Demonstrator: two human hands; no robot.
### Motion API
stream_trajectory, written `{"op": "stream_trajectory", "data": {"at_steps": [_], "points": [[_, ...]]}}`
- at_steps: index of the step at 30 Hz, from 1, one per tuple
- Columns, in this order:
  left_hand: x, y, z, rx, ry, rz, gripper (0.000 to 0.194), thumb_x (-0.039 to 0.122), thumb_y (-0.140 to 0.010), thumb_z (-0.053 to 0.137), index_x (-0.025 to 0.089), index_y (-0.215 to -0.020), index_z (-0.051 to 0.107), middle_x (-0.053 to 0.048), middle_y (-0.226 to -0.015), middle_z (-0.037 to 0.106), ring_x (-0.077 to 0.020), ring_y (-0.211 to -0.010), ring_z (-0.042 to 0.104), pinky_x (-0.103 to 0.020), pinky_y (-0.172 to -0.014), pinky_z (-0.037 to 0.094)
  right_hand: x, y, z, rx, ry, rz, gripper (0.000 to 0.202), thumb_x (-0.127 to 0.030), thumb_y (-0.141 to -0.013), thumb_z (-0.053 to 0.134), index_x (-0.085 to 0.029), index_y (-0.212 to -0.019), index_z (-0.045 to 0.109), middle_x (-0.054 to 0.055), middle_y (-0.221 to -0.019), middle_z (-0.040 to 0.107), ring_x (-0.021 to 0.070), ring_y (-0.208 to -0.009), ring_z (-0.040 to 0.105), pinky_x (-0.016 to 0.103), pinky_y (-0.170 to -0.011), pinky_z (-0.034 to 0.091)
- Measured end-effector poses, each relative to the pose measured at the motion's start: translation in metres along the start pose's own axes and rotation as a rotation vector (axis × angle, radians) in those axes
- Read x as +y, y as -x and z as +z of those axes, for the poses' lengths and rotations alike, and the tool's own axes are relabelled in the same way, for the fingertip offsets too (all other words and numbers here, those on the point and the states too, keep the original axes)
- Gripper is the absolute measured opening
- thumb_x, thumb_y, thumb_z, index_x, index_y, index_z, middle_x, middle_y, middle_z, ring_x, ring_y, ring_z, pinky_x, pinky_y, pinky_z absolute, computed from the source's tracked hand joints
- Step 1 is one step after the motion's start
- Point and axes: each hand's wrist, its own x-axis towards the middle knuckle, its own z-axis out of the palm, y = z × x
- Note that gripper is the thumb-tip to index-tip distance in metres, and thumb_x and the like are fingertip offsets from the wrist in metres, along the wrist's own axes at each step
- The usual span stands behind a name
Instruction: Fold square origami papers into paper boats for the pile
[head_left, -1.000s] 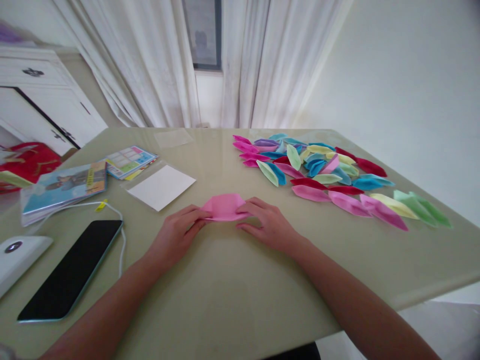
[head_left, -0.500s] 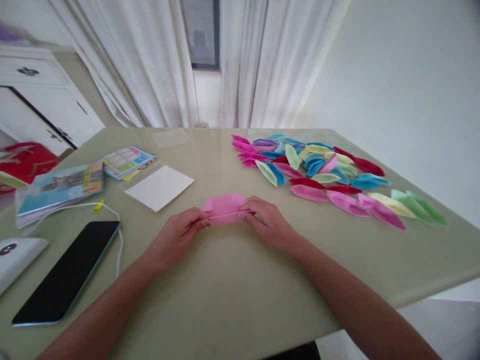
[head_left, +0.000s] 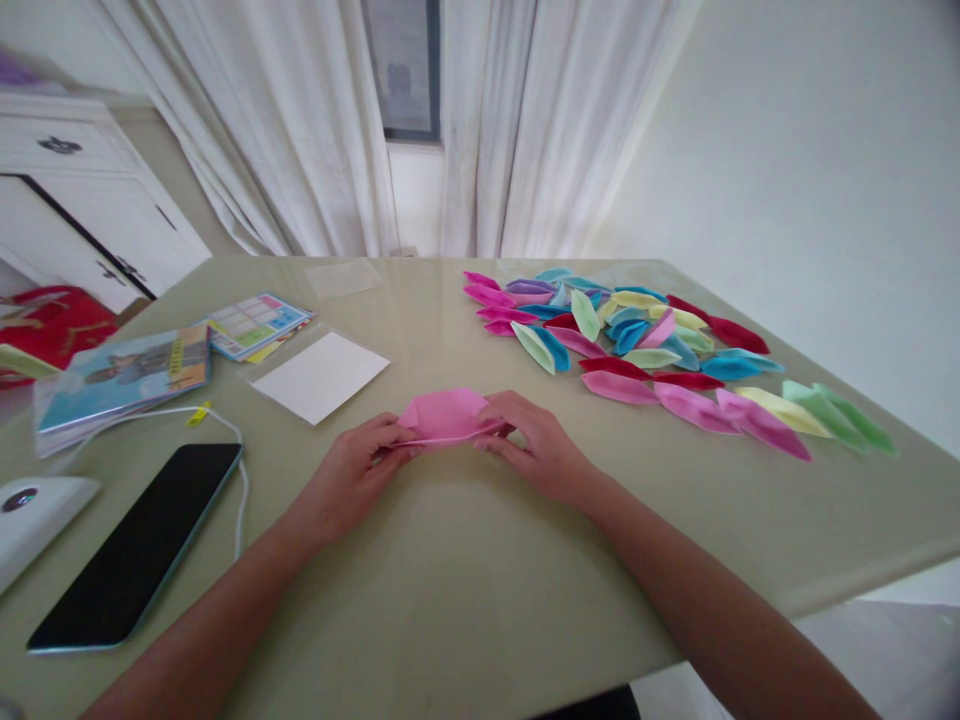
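A folded piece of pink paper [head_left: 445, 415] is held just above the table, near the middle of the view. My left hand [head_left: 358, 468] pinches its left end between thumb and fingers. At the opposite end, my right hand [head_left: 538, 443] grips the paper the same way. A fold line runs along the near edge between both hands, and the upper part bulges slightly. The fingertips cover both ends of the paper.
Several folded coloured paper pieces [head_left: 622, 330] lie spread over the right side of the table [head_left: 450, 600]. To the left are a white card [head_left: 321, 378], booklets [head_left: 124, 375], a phone [head_left: 139, 545], a white cable [head_left: 241, 500] and a white device [head_left: 45, 515].
The near edge of the pink paper has turned down and toward me, and its near flap shows less. Both hands have shifted only slightly, still gripping its ends.
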Motion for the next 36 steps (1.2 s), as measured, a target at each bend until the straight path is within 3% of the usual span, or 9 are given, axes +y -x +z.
{"op": "stream_trajectory", "data": {"at_steps": [4, 6, 9, 12, 17, 24, 30, 36], "points": [[0.0008, 0.0005, 0.0010, -0.020, -0.028, -0.019, 0.027, 0.037, -0.104, 0.057, 0.022, -0.094, 0.077, -0.002, -0.084, 0.077, -0.0192, -0.077, 0.070, -0.027, -0.071, 0.052, 0.0027, 0.0015, 0.0000, 0.019, 0.000, 0.088, 0.026, -0.027, -0.097, 0.075, -0.023, -0.120, 0.063, 0.005, -0.111, 0.073, 0.0189, -0.090, 0.073, 0.031, -0.081, 0.058], [0.0015, 0.0010, 0.0021, -0.016, -0.034, -0.013, 0.026, 0.038, -0.103, 0.059, 0.022, -0.094, 0.077, -0.001, -0.083, 0.078, -0.0189, -0.075, 0.070, -0.027, -0.070, 0.052, 0.0028, 0.0011, -0.0008, 0.004, 0.041, 0.074, 0.022, -0.022, -0.097, 0.076, -0.022, -0.117, 0.066, 0.005, -0.107, 0.075, 0.0185, -0.088, 0.073, 0.030, -0.081, 0.056], [0.0014, 0.0024, 0.0036, 0.025, -0.078, 0.003, 0.024, 0.042, -0.099, 0.065, 0.022, -0.095, 0.078, -0.001, -0.085, 0.078, -0.0193, -0.075, 0.071, -0.027, -0.070, 0.052, 0.0014, -0.0005, -0.0015, 0.007, 0.080, 0.010, 0.003, -0.018, -0.098, 0.074, -0.019, -0.100, 0.072, 0.004, -0.095, 0.075, 0.0176, -0.085, 0.071, 0.028, -0.078, 0.053], [-0.0007, 0.0038, 0.0047, 0.044, -0.134, 0.019, 0.023, 0.038, -0.101, 0.063, 0.022, -0.097, 0.078, -0.003, -0.090, 0.079, -0.0207, -0.081, 0.073, -0.028, -0.074, 0.053, 0.0015, -0.0016, -0.0013, 0.004, 0.100, -0.020, 0.006, -0.020, -0.099, 0.073, -0.019, -0.094, 0.075, 0.004, -0.092, 0.076, 0.0174, -0.083, 0.071, 0.027, -0.076, 0.052], [-0.0038, 0.0031, 0.0048, -0.009, -0.112, 0.073, 0.028, 0.033, -0.106, 0.053, 0.022, -0.105, 0.078, -0.007, -0.105, 0.080, -0.0222, -0.094, 0.074, -0.030, -0.083, 0.054, 0.0062, -0.0022, -0.0029, 0.011, 0.150, -0.018, 0.013, -0.021, -0.104, 0.065, -0.020, -0.100, 0.078, 0.007, -0.100, 0.079, 0.0193, -0.091, 0.074, 0.030, -0.083, 0.055], [0.0032, 0.0001, -0.0008, -0.028, -0.020, 0.038, 0.031, 0.038, -0.106, 0.052, 0.021, -0.094, 0.075, -0.003, -0.087, 0.077, -0.0194, -0.081, 0.071, -0.027, -0.074, 0.052, 0.0033, -0.0037, -0.0073, 0.002, 0.111, 0.022, 0.018, -0.023, -0.107, 0.060, -0.019, -0.098, 0.075, 0.006, -0.095, 0.076, 0.0186, -0.086, 0.071, 0.029, -0.080, 0.053], [0.0053, 0.0006, -0.0015, 0.046, -0.006, -0.068, 0.027, 0.046, -0.096, 0.068, 0.023, -0.092, 0.080, 0.001, -0.078, 0.078, -0.0165, -0.067, 0.066, -0.024, -0.062, 0.046, 0.0028, -0.0033, -0.0083, 0.065, 0.091, 0.060, 0.024, -0.027, -0.107, 0.060, -0.019, -0.090, 0.074, 0.004, -0.086, 0.075, 0.0173, -0.080, 0.068, 0.028, -0.075, 0.049], [0.0055, 0.0009, -0.0024, 0.069, 0.061, -0.079, 0.030, 0.045, -0.098, 0.064, 0.021, -0.090, 0.080, -0.001, -0.078, 0.077, -0.0176, -0.073, 0.069, -0.026, -0.068, 0.049, 0.0008, -0.0054, -0.0089, 0.026, -0.029, 0.085, 0.017, -0.026, -0.104, 0.065, -0.018, -0.091, 0.073, 0.003, -0.087, 0.074, 0.0163, -0.080, 0.068, 0.026, -0.073, 0.050]]}}
